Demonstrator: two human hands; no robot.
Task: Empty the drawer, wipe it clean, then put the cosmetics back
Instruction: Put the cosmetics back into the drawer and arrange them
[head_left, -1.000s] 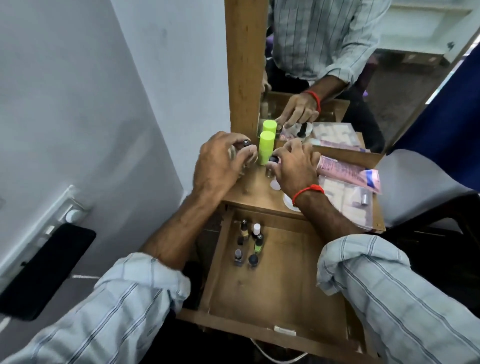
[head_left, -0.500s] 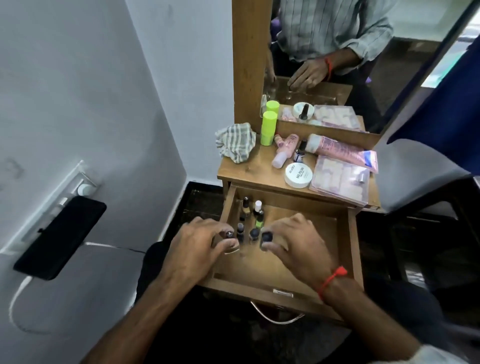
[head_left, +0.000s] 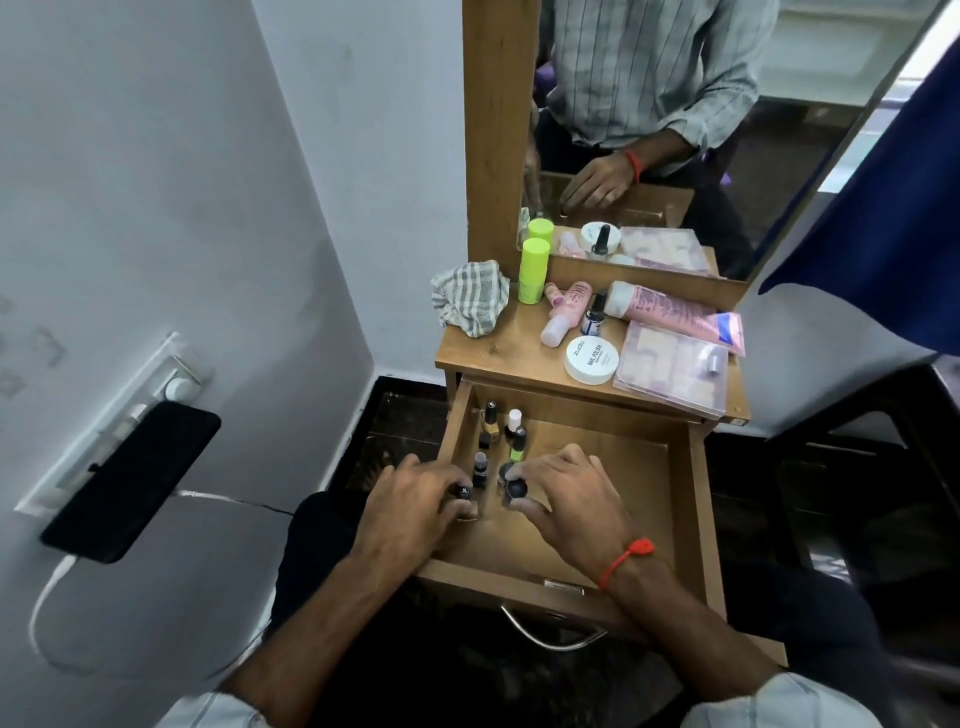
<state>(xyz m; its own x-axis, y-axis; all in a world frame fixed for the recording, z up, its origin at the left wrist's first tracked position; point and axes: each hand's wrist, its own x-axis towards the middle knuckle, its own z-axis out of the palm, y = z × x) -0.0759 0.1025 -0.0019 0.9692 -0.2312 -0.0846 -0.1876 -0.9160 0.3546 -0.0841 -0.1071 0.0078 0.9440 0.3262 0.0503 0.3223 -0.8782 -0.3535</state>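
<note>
Since a second ago we have brought both hands down from the tabletop into the open drawer (head_left: 691, 499), each carrying a small bottle. Our left hand (head_left: 410, 499) is closed around a black-capped nail polish bottle (head_left: 464, 493), setting it at the near end of the cluster (head_left: 501, 441) of bottles standing in the drawer's left part, centre of the frame. Our right hand (head_left: 566, 493) pinches another dark-capped bottle (head_left: 516, 488) just beside it, fingers curled over the cap. We seem to be lining them upright in rows so they take little room. Still on the tabletop, above the drawer, are the green cylinder (head_left: 532, 270), pink tubes (head_left: 660, 312), white nail polish remover tub (head_left: 592, 358), a clear pouch (head_left: 675, 369) and the striped cloth (head_left: 467, 301), so returning is partway done.
</note>
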